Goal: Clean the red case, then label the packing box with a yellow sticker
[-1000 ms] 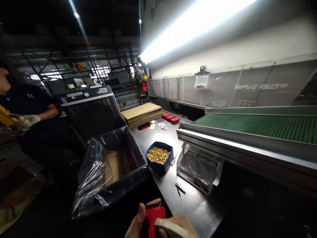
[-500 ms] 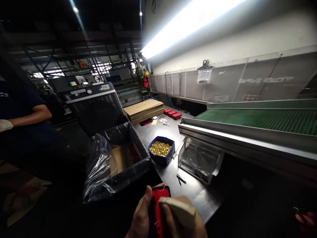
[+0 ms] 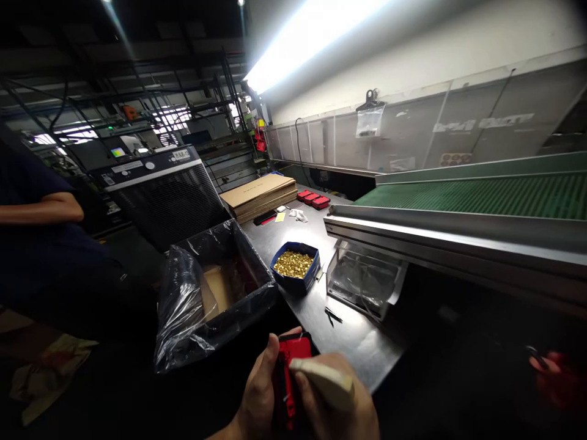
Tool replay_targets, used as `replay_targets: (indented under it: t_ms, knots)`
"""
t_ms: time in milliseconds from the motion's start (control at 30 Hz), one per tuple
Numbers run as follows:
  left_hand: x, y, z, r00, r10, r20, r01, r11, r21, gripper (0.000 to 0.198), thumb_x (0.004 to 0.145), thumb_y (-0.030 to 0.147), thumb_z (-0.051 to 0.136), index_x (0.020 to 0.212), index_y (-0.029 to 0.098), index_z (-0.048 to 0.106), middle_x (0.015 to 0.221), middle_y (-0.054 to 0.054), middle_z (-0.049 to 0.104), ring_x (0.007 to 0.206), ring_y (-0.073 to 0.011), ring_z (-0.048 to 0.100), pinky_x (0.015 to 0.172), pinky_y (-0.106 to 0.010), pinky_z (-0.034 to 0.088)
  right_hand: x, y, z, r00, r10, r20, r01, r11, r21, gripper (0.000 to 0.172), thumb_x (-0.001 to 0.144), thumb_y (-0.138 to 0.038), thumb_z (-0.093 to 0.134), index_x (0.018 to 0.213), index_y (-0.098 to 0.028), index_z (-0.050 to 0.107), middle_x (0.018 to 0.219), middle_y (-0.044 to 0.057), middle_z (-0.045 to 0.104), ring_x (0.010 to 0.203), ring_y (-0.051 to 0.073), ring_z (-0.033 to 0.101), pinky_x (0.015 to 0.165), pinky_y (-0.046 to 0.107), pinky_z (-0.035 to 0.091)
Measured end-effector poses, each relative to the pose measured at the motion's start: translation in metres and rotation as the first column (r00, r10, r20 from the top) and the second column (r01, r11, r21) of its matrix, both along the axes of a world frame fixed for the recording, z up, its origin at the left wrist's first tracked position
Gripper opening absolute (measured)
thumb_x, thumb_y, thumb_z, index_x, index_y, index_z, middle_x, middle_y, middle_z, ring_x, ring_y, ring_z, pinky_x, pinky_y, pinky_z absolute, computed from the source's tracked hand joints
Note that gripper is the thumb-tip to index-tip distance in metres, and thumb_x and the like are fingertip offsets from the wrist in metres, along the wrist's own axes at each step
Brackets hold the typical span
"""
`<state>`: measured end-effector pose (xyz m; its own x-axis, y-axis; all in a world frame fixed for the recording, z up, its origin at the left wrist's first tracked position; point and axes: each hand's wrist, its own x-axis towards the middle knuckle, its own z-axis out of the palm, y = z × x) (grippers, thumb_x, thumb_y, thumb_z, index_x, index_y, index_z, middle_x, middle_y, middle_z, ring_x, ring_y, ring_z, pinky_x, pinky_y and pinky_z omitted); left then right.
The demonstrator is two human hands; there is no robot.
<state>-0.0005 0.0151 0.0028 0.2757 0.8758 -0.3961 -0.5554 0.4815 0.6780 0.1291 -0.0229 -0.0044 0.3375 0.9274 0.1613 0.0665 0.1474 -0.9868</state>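
Observation:
My left hand (image 3: 259, 388) is closed on the edge of a red-and-black plastic case (image 3: 296, 347), thumb up along its left side. The case is tilted, and a narrow red strip with small metal bits runs down it. My right hand (image 3: 353, 397) is wrapped round a pale, wood-coloured piece (image 3: 323, 377) with a rounded end, whose exact kind I cannot make out. Its tip is over the right part of the case; whether it touches cannot be told. Just beyond, a blue tub (image 3: 296, 282) full of small brass-coloured parts (image 3: 293, 264) stands on the metal table (image 3: 358, 351).
A bin lined with black plastic (image 3: 183, 299) stands left of the table. Flattened cardboard (image 3: 259, 195) and several red cases (image 3: 314, 198) lie at the back. A green conveyor (image 3: 458, 195) and a clear tray (image 3: 362, 275) are right. At far left is a co-worker's arm (image 3: 41, 211).
The view has shifted slightly, so the scene sits a little higher and further left. Both hands keep their hold on the case and the pale piece. The co-worker's gloved hand has left the view.

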Motion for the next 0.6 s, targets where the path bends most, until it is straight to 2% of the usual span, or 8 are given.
replay_targets:
  t_ms: [133,233,300,367,433,500,600]
  knots:
    - [0.002,0.000,0.008,0.970,-0.119,0.212,0.153,0.976,-0.154,0.062,0.091,0.068,0.057,0.128,0.018,0.065,0.104,-0.012,0.076,0.093,-0.0261,0.073,0.090,-0.039,0.056,0.026,0.009,0.004,0.989,-0.036,-0.144,0.003,0.975,-0.221,0.042,0.077,-0.059,0.075,0.090,-0.019,0.075,0.087,0.008,0.079,0.078,0.023,0.074,0.067,0.027,0.058]
    - [0.005,0.004,0.013,0.933,-0.201,0.298,0.255,0.954,-0.155,0.068,0.091,0.074,0.046,0.122,0.018,0.068,0.101,-0.013,0.077,0.083,-0.0252,0.074,0.080,-0.037,0.058,0.040,0.008,0.012,0.980,-0.115,-0.165,0.057,0.945,-0.322,0.047,0.071,-0.062,0.079,0.087,-0.018,0.079,0.087,0.011,0.081,0.081,0.027,0.077,0.066,0.026,0.060]
    - [0.006,0.007,0.015,0.904,-0.257,0.342,0.312,0.943,-0.116,0.078,0.092,0.078,0.039,0.116,0.012,0.070,0.094,-0.015,0.077,0.079,-0.0242,0.074,0.074,-0.033,0.057,0.042,0.004,0.018,0.974,-0.164,-0.155,0.106,0.939,-0.328,0.045,0.072,-0.062,0.078,0.087,-0.019,0.079,0.087,0.009,0.081,0.082,0.026,0.077,0.069,0.024,0.060]
    - [0.006,0.010,0.014,0.876,-0.299,0.378,0.362,0.926,-0.106,0.086,0.092,0.080,0.032,0.111,0.006,0.071,0.089,-0.017,0.076,0.079,-0.0229,0.074,0.071,-0.030,0.056,0.041,-0.002,0.023,0.981,-0.132,-0.143,0.086,0.954,-0.288,0.043,0.074,-0.061,0.076,0.088,-0.020,0.078,0.087,0.008,0.081,0.083,0.025,0.077,0.069,0.022,0.060]
    - [0.005,0.012,0.012,0.852,-0.309,0.422,0.393,0.910,-0.128,0.086,0.091,0.081,0.031,0.110,0.008,0.071,0.090,-0.015,0.077,0.080,-0.0226,0.075,0.071,-0.029,0.056,0.040,-0.005,0.025,0.992,-0.042,-0.121,0.014,0.973,-0.230,0.043,0.076,-0.059,0.076,0.092,-0.019,0.077,0.091,0.008,0.080,0.086,0.025,0.077,0.069,0.022,0.061]
    - [0.004,0.012,0.010,0.836,-0.314,0.451,0.410,0.903,-0.131,0.082,0.091,0.081,0.032,0.115,0.011,0.070,0.099,-0.014,0.077,0.084,-0.0243,0.075,0.072,-0.032,0.059,0.043,-0.004,0.022,0.995,-0.026,-0.093,0.006,0.978,-0.207,0.045,0.076,-0.059,0.075,0.094,-0.018,0.074,0.093,0.009,0.080,0.085,0.026,0.077,0.066,0.023,0.061]
    - [0.001,0.011,0.010,0.840,-0.338,0.424,0.386,0.922,-0.030,0.079,0.092,0.078,0.035,0.126,0.012,0.065,0.117,-0.016,0.073,0.092,-0.0301,0.075,0.077,-0.042,0.063,0.057,0.009,0.006,0.981,-0.194,-0.028,0.176,0.933,-0.315,0.053,0.075,-0.067,0.069,0.097,-0.018,0.068,0.086,0.009,0.078,0.076,0.025,0.074,0.064,0.028,0.059]
